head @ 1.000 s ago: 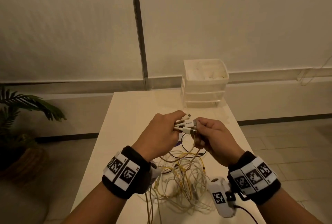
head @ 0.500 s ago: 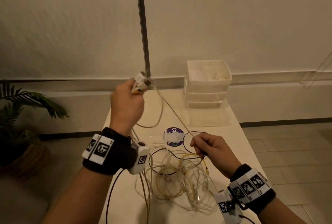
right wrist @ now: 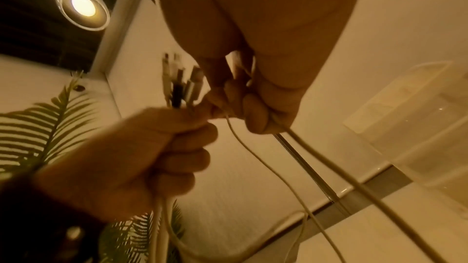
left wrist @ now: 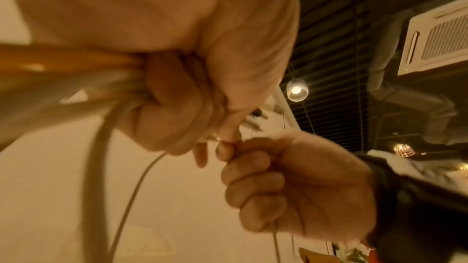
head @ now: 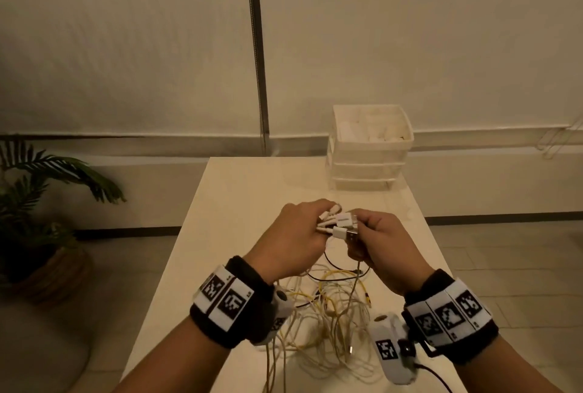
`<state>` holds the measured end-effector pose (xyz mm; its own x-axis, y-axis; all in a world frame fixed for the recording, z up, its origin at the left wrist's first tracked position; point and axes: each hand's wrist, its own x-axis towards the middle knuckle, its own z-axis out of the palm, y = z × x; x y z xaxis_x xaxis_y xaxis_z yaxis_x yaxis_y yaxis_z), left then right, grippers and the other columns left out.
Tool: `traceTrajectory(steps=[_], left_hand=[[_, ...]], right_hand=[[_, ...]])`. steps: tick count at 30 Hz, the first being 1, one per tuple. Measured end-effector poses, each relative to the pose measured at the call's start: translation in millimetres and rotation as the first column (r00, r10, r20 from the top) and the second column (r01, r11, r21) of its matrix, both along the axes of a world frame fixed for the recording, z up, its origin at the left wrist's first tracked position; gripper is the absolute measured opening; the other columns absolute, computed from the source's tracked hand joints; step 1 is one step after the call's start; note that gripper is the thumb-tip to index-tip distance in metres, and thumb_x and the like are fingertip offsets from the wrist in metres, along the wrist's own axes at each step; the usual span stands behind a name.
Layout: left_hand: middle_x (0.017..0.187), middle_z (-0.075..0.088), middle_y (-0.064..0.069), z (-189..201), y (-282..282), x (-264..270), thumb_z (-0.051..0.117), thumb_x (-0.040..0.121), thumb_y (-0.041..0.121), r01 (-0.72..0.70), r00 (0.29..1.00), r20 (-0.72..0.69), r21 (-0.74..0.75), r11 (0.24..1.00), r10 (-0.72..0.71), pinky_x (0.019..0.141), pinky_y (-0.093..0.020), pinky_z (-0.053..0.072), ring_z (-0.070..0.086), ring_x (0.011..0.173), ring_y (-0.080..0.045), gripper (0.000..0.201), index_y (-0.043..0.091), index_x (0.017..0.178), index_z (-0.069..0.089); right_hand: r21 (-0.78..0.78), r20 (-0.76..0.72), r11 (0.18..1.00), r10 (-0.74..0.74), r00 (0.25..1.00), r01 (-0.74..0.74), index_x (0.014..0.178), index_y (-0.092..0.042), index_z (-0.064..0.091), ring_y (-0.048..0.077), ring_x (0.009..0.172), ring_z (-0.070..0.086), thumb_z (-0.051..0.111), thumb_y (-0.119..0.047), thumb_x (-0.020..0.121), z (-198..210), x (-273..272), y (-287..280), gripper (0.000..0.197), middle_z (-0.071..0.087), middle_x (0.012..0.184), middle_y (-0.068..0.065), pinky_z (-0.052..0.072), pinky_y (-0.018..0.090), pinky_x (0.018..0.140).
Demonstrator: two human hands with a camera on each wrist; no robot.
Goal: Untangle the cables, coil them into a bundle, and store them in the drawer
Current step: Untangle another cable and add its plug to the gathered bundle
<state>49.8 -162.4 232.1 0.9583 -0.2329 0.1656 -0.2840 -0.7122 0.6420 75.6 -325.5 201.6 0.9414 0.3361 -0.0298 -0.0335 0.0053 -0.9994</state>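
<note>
1. my left hand is clenched round a bunch of plugs, its fingers curled tight so the ends stay lined up and stick out past the fist.
2. my right hand meets it from the other side, fingers curled round cords just below the plugs. i judge it is feeding another end into the bunch, so both hands sit touching, above the desk.
3. the cables themselves mostly lie in a loose white and yellow tangle on the desk under my wrists, with a thin black one looping through. several strands rise from the heap to my hands.
4. holding all the ends in one fist makes sense to me: with the ends fixed, the loops below can be drawn out one by one instead of knotting tighter.
5. the drawer unit stands at the far right of the desk, well apart from the heap. its drawers look shut from here, so one will need a free hand to open.
6. i'd say untangling is in hand; coiling and storing are not yet begun.
7. risk as i see it: the hanging strands cross each other, and a hard pull could drag the whole heap along or snag a plug.
8. a plant stands left of the desk, clear of the work.
</note>
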Motion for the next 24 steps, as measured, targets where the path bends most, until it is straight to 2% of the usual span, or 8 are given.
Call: traceTrajectory(steps=[2, 7, 10, 13, 17, 19, 21, 24], left_hand=[[0.071, 0.064, 0.001, -6.5, 2.2, 4.1, 0.051, 0.081, 0.001, -0.071, 0.997, 0.036, -0.04, 0.997, 0.072, 0.058, -0.033, 0.034, 0.054, 0.068, -0.023, 0.02, 0.02, 0.078, 0.057], [0.057, 0.052, 0.004, 7.8, 10.5, 12.0, 0.049, 0.08, -0.006, -0.255, 0.948, 0.171, -0.093, 0.963, 0.267, 0.049, -0.021, 0.031, 0.045, 0.054, -0.013, 0.028, 0.017, 0.064, 0.049], [0.067, 0.064, -0.004, 17.7, 25.9, 21.0, 0.049, 0.084, -0.007, -0.391, 0.876, 0.219, -0.2, 0.898, 0.43, 0.057, -0.037, 0.041, 0.054, 0.062, -0.023, 0.022, 0.009, 0.077, 0.064], [0.073, 0.066, -0.004, 25.6, 44.5, 26.5, 0.052, 0.09, -0.002, -0.483, 0.789, 0.247, -0.316, 0.816, 0.563, 0.055, -0.036, 0.043, 0.056, 0.065, -0.023, 0.022, 0.009, 0.089, 0.071], [0.074, 0.064, -0.01, 29.9, 62.4, 30.5, 0.053, 0.092, 0.003, -0.551, 0.706, 0.241, -0.403, 0.731, 0.666, 0.057, -0.037, 0.042, 0.055, 0.069, -0.031, 0.017, 0.007, 0.087, 0.068], [0.075, 0.064, -0.006, 30.0, 66.0, 29.9, 0.053, 0.094, 0.004, -0.565, 0.674, 0.235, -0.446, 0.694, 0.7, 0.06, -0.039, 0.045, 0.056, 0.071, -0.027, 0.017, 0.008, 0.086, 0.067], [0.079, 0.064, -0.001, 29.9, 68.0, 28.5, 0.054, 0.095, 0.005, -0.569, 0.648, 0.213, -0.503, 0.651, 0.731, 0.063, -0.034, 0.045, 0.057, 0.075, -0.02, 0.017, 0.011, 0.087, 0.067], [0.084, 0.067, -0.01, 27.3, 70.8, 28.4, 0.053, 0.096, 0.006, -0.552, 0.652, 0.229, -0.509, 0.66, 0.722, 0.063, -0.038, 0.046, 0.059, 0.078, -0.027, 0.015, 0.006, 0.087, 0.066]], right_hand=[[0.002, 0.038, 1.0, 0.022, 0.999, -0.022, 0.086, 0.0, 0.07, 0.016, 0.053, 0.028, 0.046, -0.01, 0.099, 6.6, -0.7, -1.6, 0.029, 0.039, 0.06, 0.009, 0.022, 0.032, 0.053], [-0.067, 0.087, 0.997, 0.05, 0.995, -0.044, 0.089, -0.008, 0.074, 0.019, 0.057, 0.04, 0.047, -0.014, 0.099, 3.7, -0.1, -3.0, 0.029, 0.055, 0.062, 0.004, 0.035, 0.026, 0.054], [-0.067, 0.082, 0.996, 0.059, 0.995, -0.053, 0.088, -0.004, 0.071, 0.019, 0.056, 0.042, 0.049, -0.013, 0.099, -9.4, 1.7, -6.7, 0.027, 0.056, 0.063, 0.005, 0.037, 0.026, 0.055], [-0.109, 0.082, 0.992, 0.073, 0.994, -0.064, 0.086, -0.003, 0.069, 0.018, 0.056, 0.042, 0.049, -0.013, 0.099, -25.2, 3.0, -12.2, 0.026, 0.055, 0.062, 0.003, 0.036, 0.027, 0.055], [-0.214, 0.096, 0.975, 0.083, 0.992, -0.061, 0.084, -0.005, 0.068, 0.016, 0.056, 0.046, 0.048, -0.011, 0.098, -44.9, 5.5, -16.5, 0.025, 0.056, 0.061, -0.001, 0.04, 0.027, 0.055], [-0.245, 0.089, 0.968, 0.08, 0.993, -0.056, 0.083, -0.007, 0.068, 0.012, 0.054, 0.047, 0.048, -0.009, 0.098, -54.7, 7.5, -18.7, 0.025, 0.056, 0.061, -0.001, 0.04, 0.024, 0.052], [-0.27, 0.097, 0.962, 0.077, 0.992, -0.049, 0.082, -0.007, 0.068, 0.008, 0.053, 0.047, 0.048, -0.008, 0.098, -61.3, 9.6, -20.1, 0.025, 0.055, 0.061, -0.002, 0.039, 0.019, 0.052], [-0.287, 0.118, 0.958, 0.066, 0.991, -0.029, 0.084, -0.004, 0.066, 0.008, 0.053, 0.046, 0.047, -0.007, 0.098, -64.6, 11.8, -19.4, 0.024, 0.055, 0.063, 0.001, 0.038, 0.014, 0.051]])
